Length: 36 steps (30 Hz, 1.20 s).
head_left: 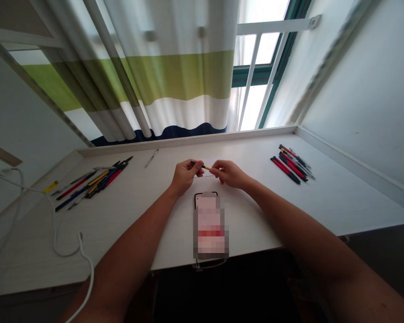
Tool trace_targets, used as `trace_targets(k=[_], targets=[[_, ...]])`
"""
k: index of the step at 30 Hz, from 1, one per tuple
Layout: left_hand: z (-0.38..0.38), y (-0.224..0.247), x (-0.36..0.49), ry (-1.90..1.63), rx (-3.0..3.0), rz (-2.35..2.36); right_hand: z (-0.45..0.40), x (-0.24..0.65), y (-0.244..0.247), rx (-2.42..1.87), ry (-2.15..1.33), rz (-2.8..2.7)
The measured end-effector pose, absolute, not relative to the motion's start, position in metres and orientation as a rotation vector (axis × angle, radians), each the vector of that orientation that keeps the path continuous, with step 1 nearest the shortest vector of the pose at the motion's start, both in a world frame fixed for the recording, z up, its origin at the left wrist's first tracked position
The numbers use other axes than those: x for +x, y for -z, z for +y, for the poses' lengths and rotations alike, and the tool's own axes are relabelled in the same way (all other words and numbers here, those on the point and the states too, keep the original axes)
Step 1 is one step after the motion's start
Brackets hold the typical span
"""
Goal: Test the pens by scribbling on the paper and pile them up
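A yellow and black pen (207,168) is held between my two hands above the middle of the table. My left hand (185,176) is closed on its black part, thumb on top. The fingertips of my right hand (230,173) pinch the yellow end. Parts of the pen are hidden by my fingers. Beneath my hands a thin dark line (207,176) shows on the tabletop; I cannot make out what it is. A phone (210,224) with a blurred screen lies just in front of my hands, near the table's front edge.
Several pens (97,181) lie in a pile on the left of the white table (252,220), and several more (289,166) on the right. A single pen (151,158) lies near the back edge. A white cable (55,233) runs along the left. Behind hangs a curtain (182,76).
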<state>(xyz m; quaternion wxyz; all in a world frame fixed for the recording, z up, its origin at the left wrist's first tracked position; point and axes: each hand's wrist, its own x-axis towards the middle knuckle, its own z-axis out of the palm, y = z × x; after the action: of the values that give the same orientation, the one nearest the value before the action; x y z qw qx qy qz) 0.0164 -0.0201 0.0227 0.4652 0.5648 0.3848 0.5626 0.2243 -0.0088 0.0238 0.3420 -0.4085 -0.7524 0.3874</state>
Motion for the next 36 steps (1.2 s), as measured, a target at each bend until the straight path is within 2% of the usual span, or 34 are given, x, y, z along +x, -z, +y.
trace_targets(k=[3, 8, 15, 28, 36], targets=[[-0.02, -0.023, 0.017, -1.382, 1.365, 0.955, -0.009, 0.225, -0.023, -1.084, -0.911, -1.914], [-0.02, -0.022, 0.016, -1.35, 1.357, 0.949, -0.011, 0.223, -0.028, -1.123, -0.821, -2.153], [-0.018, -0.021, 0.015, -1.379, 1.315, 0.978, -0.009, 0.222, -0.036, -1.228, -0.315, -2.182], [-0.018, -0.019, 0.015, -1.379, 1.329, 0.98, -0.006, 0.229, -0.033, -1.242, -0.398, -2.297], [-0.014, -0.018, 0.01, -1.425, 1.227, 0.986, -0.004, 0.232, -0.033, -1.302, -0.334, -2.358]])
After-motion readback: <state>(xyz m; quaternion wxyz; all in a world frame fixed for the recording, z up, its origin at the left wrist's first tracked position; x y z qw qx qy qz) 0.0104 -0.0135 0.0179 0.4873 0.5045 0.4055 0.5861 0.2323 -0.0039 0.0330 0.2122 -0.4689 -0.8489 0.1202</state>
